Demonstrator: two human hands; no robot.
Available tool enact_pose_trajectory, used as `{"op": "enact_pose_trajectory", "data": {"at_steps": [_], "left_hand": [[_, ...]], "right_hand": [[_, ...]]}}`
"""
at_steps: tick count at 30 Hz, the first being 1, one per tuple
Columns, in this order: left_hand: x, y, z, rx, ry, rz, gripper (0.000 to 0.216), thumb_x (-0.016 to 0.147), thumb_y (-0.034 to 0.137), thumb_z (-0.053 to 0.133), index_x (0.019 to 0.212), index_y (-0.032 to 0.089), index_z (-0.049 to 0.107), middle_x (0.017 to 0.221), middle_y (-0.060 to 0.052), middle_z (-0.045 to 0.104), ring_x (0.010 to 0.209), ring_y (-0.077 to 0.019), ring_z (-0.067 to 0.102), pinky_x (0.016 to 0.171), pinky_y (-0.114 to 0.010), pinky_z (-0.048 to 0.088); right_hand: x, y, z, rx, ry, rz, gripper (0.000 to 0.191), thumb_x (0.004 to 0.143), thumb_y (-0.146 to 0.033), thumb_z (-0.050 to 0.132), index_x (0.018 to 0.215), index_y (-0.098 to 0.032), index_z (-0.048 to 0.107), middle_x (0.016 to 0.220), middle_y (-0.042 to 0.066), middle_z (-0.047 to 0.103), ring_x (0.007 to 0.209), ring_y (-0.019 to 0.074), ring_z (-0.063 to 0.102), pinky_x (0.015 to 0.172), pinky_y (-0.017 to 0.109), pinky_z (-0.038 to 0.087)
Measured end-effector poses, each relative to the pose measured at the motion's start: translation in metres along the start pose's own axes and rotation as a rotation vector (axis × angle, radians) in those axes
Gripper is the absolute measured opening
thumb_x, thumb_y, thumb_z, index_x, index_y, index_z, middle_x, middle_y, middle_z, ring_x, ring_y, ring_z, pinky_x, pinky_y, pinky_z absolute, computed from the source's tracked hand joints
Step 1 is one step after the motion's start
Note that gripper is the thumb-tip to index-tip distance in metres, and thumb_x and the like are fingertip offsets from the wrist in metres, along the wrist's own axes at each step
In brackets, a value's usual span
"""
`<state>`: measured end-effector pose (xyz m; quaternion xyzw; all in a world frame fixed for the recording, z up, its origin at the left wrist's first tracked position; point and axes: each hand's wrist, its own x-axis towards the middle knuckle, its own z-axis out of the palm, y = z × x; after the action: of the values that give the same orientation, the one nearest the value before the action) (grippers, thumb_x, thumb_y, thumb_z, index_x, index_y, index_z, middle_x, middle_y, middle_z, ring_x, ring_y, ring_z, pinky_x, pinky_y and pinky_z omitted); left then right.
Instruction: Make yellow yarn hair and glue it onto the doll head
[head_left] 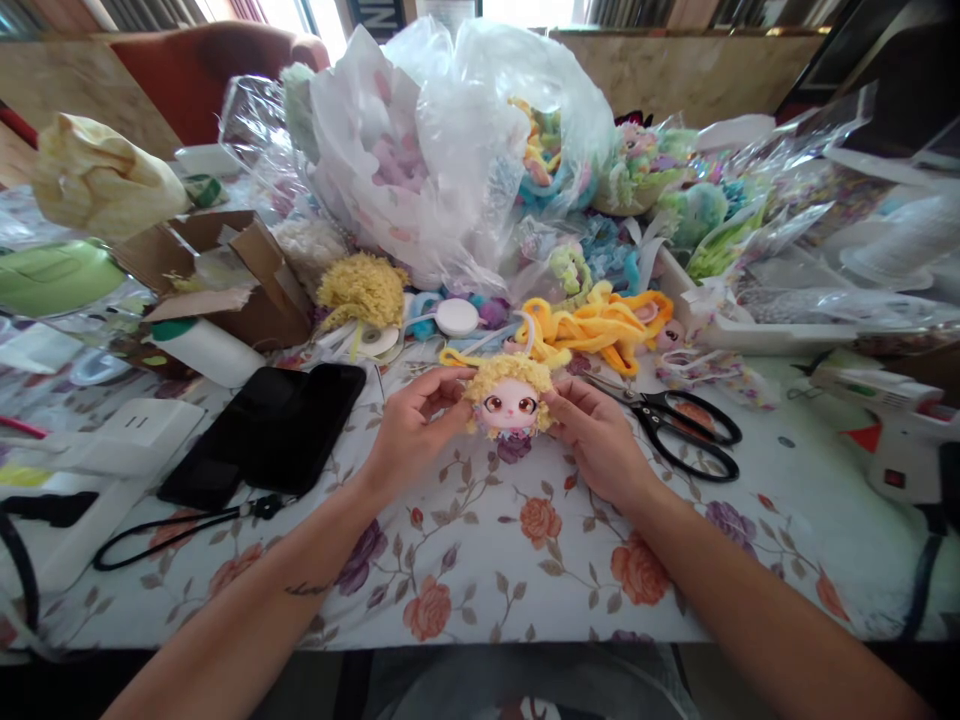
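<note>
Two hands meet on one small thing: the left hand and the right hand pinch a doll head from either side, fingertips closed into its hair. It is held low over the tablecloth, about midway between the table's left and right edges and nearer the near edge than the far one.

The curly yellow hair looks fluffy and loosely looped, the face smooth and hard with large painted eyes. Uneven pressure from the fingers could, I judge, shift or flatten the curls, or tug them off if they are not fixed; whether they are cannot be told.

Black-handled scissors lie just beside the right hand, their thin metal blades toward the doll head, so a sideways sweep could catch them. A glossy black phone lies left of the left hand. Soft yellow yarn trails behind, near enough to snag. A glue gun rests near the right edge.
</note>
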<state>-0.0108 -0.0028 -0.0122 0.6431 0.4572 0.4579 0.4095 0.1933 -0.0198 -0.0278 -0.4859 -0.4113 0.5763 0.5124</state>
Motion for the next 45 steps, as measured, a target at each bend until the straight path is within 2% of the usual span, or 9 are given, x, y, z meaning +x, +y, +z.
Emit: {"op": "enact_pose_trajectory", "data": {"at_steps": [7, 15, 20, 25, 31, 35, 40, 45], "left_hand": [[0.000, 0.000, 0.000, -0.062, 0.003, 0.011, 0.016, 0.077, 0.020, 0.064, 0.092, 0.019, 0.058, 0.083, 0.000, 0.058, 0.076, -0.0104, 0.056, 0.071, -0.021, 0.047], [0.000, -0.001, 0.001, -0.034, -0.008, 0.003, 0.010, 0.077, 0.022, 0.065, 0.086, 0.019, 0.060, 0.083, 0.000, 0.062, 0.075, -0.0108, 0.058, 0.070, -0.022, 0.047], [0.000, -0.001, 0.003, -0.039, 0.051, -0.039, 0.010, 0.074, 0.024, 0.068, 0.079, 0.018, 0.061, 0.075, 0.001, 0.062, 0.069, -0.0108, 0.058, 0.067, -0.022, 0.048], [0.001, -0.003, 0.003, -0.104, 0.113, -0.112, 0.011, 0.071, 0.025, 0.071, 0.074, 0.018, 0.063, 0.074, 0.001, 0.062, 0.068, -0.0109, 0.058, 0.068, -0.023, 0.048], [0.002, -0.009, 0.005, -0.169, 0.174, -0.179, 0.013, 0.067, 0.027, 0.075, 0.070, 0.017, 0.067, 0.082, -0.002, 0.066, 0.079, -0.0139, 0.060, 0.078, -0.026, 0.048], [0.003, -0.012, 0.005, -0.248, 0.160, -0.192, 0.010, 0.068, 0.027, 0.074, 0.071, 0.018, 0.068, 0.085, -0.001, 0.065, 0.084, -0.0132, 0.059, 0.082, -0.025, 0.046], [0.004, -0.013, 0.004, -0.365, 0.112, -0.278, 0.013, 0.069, 0.028, 0.073, 0.073, 0.018, 0.068, 0.079, 0.000, 0.063, 0.068, -0.0099, 0.055, 0.066, -0.022, 0.045], [0.004, -0.011, 0.004, -0.372, 0.095, -0.273, 0.013, 0.071, 0.028, 0.071, 0.077, 0.017, 0.069, 0.087, -0.003, 0.063, 0.072, -0.0106, 0.055, 0.064, -0.021, 0.045]], "right_hand": [[-0.001, -0.006, 0.002, 0.105, -0.030, 0.000, 0.016, 0.072, -0.027, 0.068, 0.066, -0.018, 0.056, 0.069, -0.003, 0.053, 0.062, 0.0094, 0.046, 0.060, 0.024, 0.037], [0.002, -0.006, 0.000, 0.074, -0.030, -0.046, 0.011, 0.063, -0.010, 0.058, 0.059, -0.019, 0.054, 0.055, -0.007, 0.041, 0.053, 0.0082, 0.038, 0.054, 0.023, 0.031], [0.001, -0.005, 0.000, 0.067, -0.036, -0.047, 0.011, 0.064, -0.010, 0.057, 0.059, -0.019, 0.055, 0.055, -0.007, 0.041, 0.054, 0.0088, 0.040, 0.056, 0.024, 0.031], [0.000, -0.004, 0.000, 0.073, -0.047, -0.036, 0.007, 0.069, -0.015, 0.061, 0.064, -0.019, 0.059, 0.063, -0.004, 0.050, 0.056, 0.0085, 0.041, 0.055, 0.024, 0.030], [0.001, -0.005, -0.001, 0.176, -0.047, 0.017, 0.005, 0.069, -0.016, 0.066, 0.069, -0.019, 0.062, 0.076, -0.001, 0.059, 0.068, 0.0111, 0.052, 0.062, 0.024, 0.038], [0.003, -0.004, -0.002, 0.225, -0.087, 0.034, 0.007, 0.070, -0.020, 0.070, 0.071, -0.019, 0.063, 0.080, 0.000, 0.061, 0.064, 0.0102, 0.051, 0.063, 0.026, 0.040], [0.005, -0.005, -0.001, 0.253, -0.073, 0.072, 0.015, 0.066, -0.026, 0.075, 0.071, -0.019, 0.063, 0.079, -0.001, 0.062, 0.066, 0.0112, 0.055, 0.062, 0.026, 0.043], [0.005, -0.006, -0.001, 0.271, -0.062, 0.082, 0.019, 0.063, -0.026, 0.077, 0.073, -0.019, 0.062, 0.077, -0.001, 0.062, 0.073, 0.0134, 0.059, 0.068, 0.028, 0.047]]}}
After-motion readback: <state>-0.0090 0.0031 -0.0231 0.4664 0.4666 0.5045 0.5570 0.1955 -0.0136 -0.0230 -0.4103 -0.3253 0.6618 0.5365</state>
